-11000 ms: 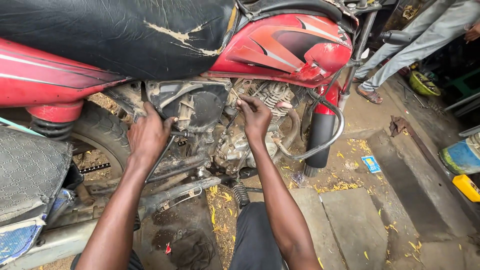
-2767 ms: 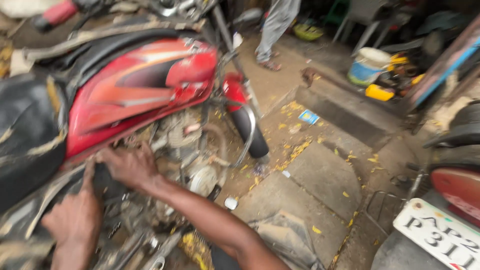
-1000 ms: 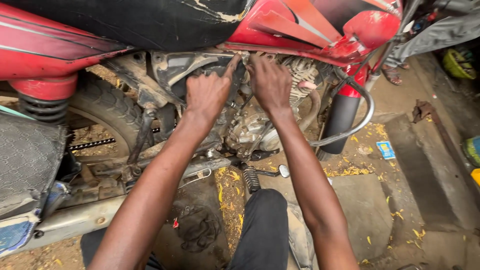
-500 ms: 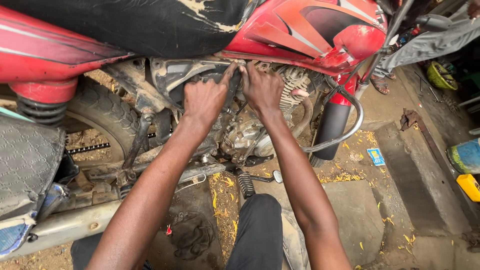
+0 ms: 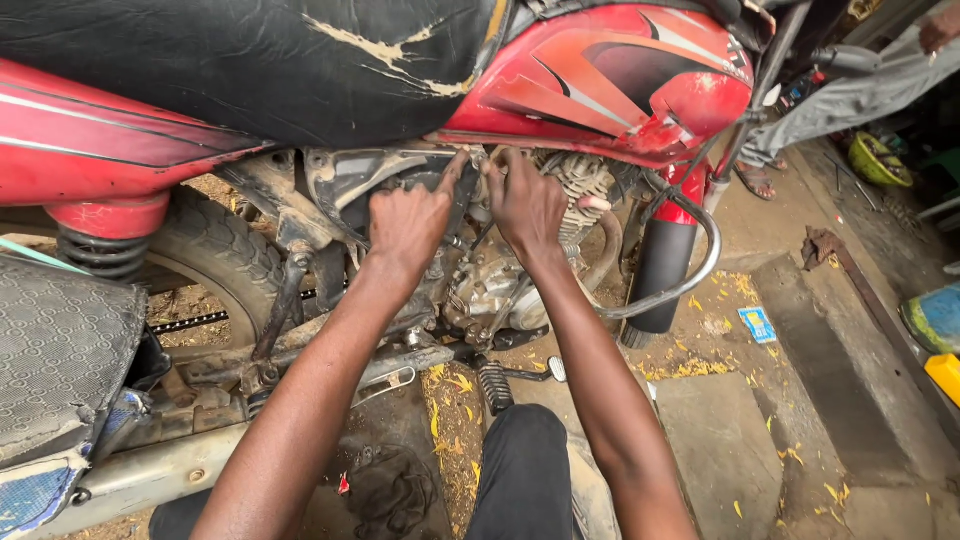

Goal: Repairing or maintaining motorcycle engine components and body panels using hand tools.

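- The motorcycle engine (image 5: pixel 490 285) is grimy grey metal with cooling fins at its top, sitting under the red fuel tank (image 5: pixel 620 85) and in front of the rear tyre (image 5: pixel 215 255).
- The left hand (image 5: pixel 410 220) presses on the frame just above the engine, its grip loosely curled with the forefinger pointing up; whether it clamps anything I cannot tell.
- The right hand (image 5: pixel 525 205) lies just beside it, fingers reaching up under the tank, grip curled on a part hidden from view.
- Half a second ago the two hands sat at about the same spot; they have stayed there, and the view has shifted slightly.
- Count: two hands, one engine, one torn black seat (image 5: pixel 250 60), one kick-start lever (image 5: pixel 495 385), one rear spring (image 5: pixel 95 255).
- Another person's leg (image 5: pixel 850 95) shows at top right.
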